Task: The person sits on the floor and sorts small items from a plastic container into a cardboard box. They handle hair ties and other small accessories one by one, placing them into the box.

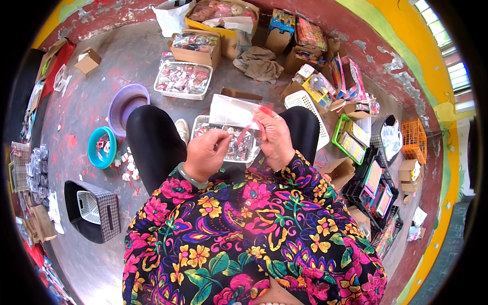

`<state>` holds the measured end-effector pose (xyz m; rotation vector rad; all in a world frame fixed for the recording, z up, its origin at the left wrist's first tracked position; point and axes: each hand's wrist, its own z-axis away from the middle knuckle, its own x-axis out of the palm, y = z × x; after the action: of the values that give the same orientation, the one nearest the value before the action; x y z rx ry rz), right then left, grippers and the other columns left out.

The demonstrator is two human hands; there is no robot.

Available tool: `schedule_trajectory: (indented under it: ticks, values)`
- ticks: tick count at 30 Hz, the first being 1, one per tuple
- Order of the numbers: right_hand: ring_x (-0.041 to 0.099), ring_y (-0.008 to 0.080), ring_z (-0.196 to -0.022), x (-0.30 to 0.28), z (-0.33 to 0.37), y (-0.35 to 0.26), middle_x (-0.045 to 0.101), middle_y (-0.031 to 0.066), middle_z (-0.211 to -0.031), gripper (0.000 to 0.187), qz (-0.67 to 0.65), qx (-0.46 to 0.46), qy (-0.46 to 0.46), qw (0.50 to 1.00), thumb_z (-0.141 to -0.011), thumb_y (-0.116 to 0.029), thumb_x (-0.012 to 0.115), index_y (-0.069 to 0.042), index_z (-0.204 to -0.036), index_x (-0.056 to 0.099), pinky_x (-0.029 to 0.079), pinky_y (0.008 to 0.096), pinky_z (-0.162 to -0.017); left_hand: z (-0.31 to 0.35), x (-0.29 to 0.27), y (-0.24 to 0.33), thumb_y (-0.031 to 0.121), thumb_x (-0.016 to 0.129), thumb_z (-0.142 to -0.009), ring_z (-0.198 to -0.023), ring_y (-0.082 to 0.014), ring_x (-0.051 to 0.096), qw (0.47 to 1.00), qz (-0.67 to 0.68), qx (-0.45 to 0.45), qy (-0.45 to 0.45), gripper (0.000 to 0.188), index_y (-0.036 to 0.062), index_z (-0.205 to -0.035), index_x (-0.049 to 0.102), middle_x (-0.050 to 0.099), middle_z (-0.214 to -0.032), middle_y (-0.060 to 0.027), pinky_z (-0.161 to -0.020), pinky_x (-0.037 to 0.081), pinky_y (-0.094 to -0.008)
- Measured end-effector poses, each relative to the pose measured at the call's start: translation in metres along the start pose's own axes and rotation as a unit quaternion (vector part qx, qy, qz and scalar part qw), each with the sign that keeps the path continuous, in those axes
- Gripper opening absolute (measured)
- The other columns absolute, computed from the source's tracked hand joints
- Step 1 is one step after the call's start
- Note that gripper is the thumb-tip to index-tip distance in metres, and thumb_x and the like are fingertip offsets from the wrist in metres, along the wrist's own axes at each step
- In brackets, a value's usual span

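My right hand (274, 138) is closed, its thumb and fingers pinching a thin red strip (247, 131) that shows above the fingertips and hangs down to the left. My left hand (206, 152), with a pale bangle (192, 177) at the wrist, has its fingers drawn together in a pinch. What they hold, if anything, is too small to make out. Below both hands, between my knees, sits a white basket (197, 121) filled with small dark, white and red pieces. A translucent white sheet or bag (231, 109) lies at the basket's far side, just beyond the fingers.
Farther ahead stands another white basket (183, 94) full of small packets, with cardboard boxes (195, 48) behind it. To the left are a purple tub (119, 112), a turquoise basin (93, 148) and a checked bin (109, 216). Crates (366, 190) and a green tray (338, 134) crowd the right.
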<state>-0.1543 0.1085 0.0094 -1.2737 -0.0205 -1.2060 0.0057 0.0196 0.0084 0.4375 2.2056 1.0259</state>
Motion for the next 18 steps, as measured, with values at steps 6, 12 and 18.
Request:
schedule_trajectory:
  ticks: [6,12,18]
  values:
    - [0.037,0.0026,-0.038,0.010,0.003,0.000,0.055,-0.0006,-0.063,0.007,0.014,-0.025,0.010,1.000,-0.084,-0.009,0.060,-0.003,-0.082,0.058,0.026,0.0168,-0.033,0.001,-0.008,-0.002,-0.001,0.063,-0.074,-0.056,-0.0226,0.059,0.994,-0.063,0.083,0.023,0.025,0.0001,-0.099,0.060,0.063,-0.075,-0.0127,-0.051,0.046,-0.0278]
    - [0.041,0.0020,-0.042,-0.002,0.005,-0.010,0.057,0.0001,-0.068,0.010,0.078,-0.025,-0.016,0.997,-0.082,-0.009,0.063,-0.001,-0.087,0.060,0.028,0.0157,-0.034,-0.030,-0.036,0.011,0.005,0.064,-0.074,-0.091,-0.0290,0.056,0.991,-0.097,0.023,0.088,0.028,-0.0003,-0.101,0.057,0.059,-0.097,-0.0160,-0.078,0.045,-0.0339]
    - [0.048,0.0024,-0.054,-0.003,0.003,-0.011,0.058,-0.0011,-0.071,0.013,0.150,0.008,-0.084,0.985,-0.081,-0.010,0.065,0.000,-0.089,0.062,0.036,0.0152,-0.045,-0.045,-0.048,-0.003,0.012,0.066,-0.076,-0.077,-0.0189,0.056,0.982,-0.017,-0.100,-0.160,0.024,-0.0004,-0.095,0.059,0.060,-0.087,-0.0109,-0.068,0.044,-0.0291]
